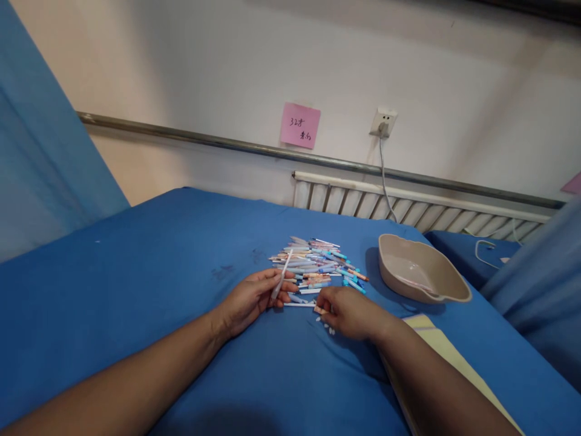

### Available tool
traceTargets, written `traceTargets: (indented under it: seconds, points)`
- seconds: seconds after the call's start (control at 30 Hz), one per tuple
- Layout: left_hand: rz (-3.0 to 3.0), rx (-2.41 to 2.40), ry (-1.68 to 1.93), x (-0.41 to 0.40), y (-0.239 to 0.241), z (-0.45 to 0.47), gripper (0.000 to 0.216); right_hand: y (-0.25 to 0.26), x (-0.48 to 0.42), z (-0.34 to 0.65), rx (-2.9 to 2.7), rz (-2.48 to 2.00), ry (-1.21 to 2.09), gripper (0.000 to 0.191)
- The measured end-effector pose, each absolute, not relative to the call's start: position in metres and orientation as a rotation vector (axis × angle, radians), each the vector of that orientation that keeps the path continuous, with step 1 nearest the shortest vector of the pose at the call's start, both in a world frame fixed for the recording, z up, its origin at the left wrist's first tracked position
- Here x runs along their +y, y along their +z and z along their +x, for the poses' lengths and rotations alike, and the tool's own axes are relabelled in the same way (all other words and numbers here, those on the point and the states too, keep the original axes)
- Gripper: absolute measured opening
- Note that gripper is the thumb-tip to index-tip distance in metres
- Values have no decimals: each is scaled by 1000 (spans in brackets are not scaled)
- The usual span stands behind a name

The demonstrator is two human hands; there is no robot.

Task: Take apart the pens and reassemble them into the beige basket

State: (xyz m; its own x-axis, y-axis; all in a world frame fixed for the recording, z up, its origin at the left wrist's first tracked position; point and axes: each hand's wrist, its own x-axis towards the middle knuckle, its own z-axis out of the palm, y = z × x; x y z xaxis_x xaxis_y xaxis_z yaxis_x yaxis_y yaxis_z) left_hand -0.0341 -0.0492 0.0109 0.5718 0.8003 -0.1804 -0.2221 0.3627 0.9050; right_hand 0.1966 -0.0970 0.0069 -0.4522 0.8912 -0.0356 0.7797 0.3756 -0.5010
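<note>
In the head view, my left hand (pixel 252 303) is closed around a slim whitish pen (pixel 285 272), which points up and away. My right hand (pixel 347 312) is low over the blue cloth, its fingers pinched on a small orange-pink piece (pixel 319 310) whose kind I cannot make out. A thin white stick (pixel 298 304) lies between the hands, its right end close to my right fingertips. Several tiny white bits (pixel 325 327) are scattered just below those fingers. Beyond both hands spreads a pile of pens (pixel 313 263) in white, grey, blue and orange.
A beige basin (pixel 424 266) stands right of the pile with something thin inside. Yellow paper or a folder (pixel 447 351) lies partly under my right forearm. Behind the blue-covered table (pixel 181 254) are a radiator (pixel 345 197), a metal rail and a wall socket (pixel 384 123). Blue curtains hang either side.
</note>
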Motion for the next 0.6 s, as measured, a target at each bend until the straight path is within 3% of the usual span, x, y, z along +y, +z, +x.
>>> traceTargets:
  seconds: [0.1, 0.33, 0.6]
  points:
    - [983, 698, 739, -49, 12, -34, 19, 9, -92, 204, -2298, -1521, 713, 18]
    - [969, 735, 754, -48, 13, -34, 19, 15, -73, 246, -1944, -1805, 421, 19]
    - [973, 758, 806, -45, 11, -35, 20, 9, -75, 243, -2180, -1945, 493, 15]
